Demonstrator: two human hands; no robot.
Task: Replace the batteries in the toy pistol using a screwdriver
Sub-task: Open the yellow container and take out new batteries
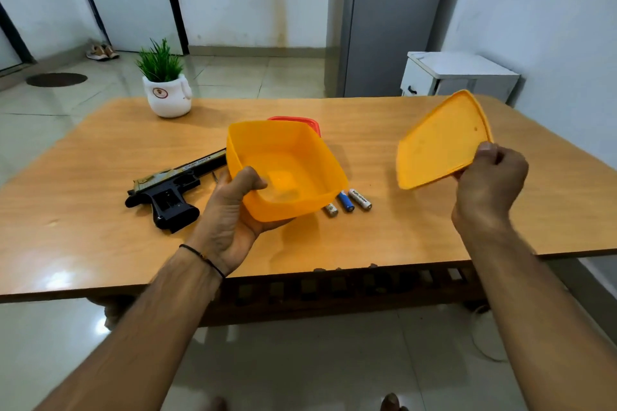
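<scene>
Toy pistol lies on the wooden table, with three batteries lying nearby. Left hand curls around the orange box, holding it up. Right hand pinches the orange lid in the air.

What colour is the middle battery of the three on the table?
The middle battery is blue; the head view shows it best.

2 bare forearms, thin black cord bracelet by left hand

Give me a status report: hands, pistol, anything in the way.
Left hand grips orange box, looks empty; right hand pinches its lid. Toy pistol and three batteries lie on table, untouched. Box held above, between them.
</scene>
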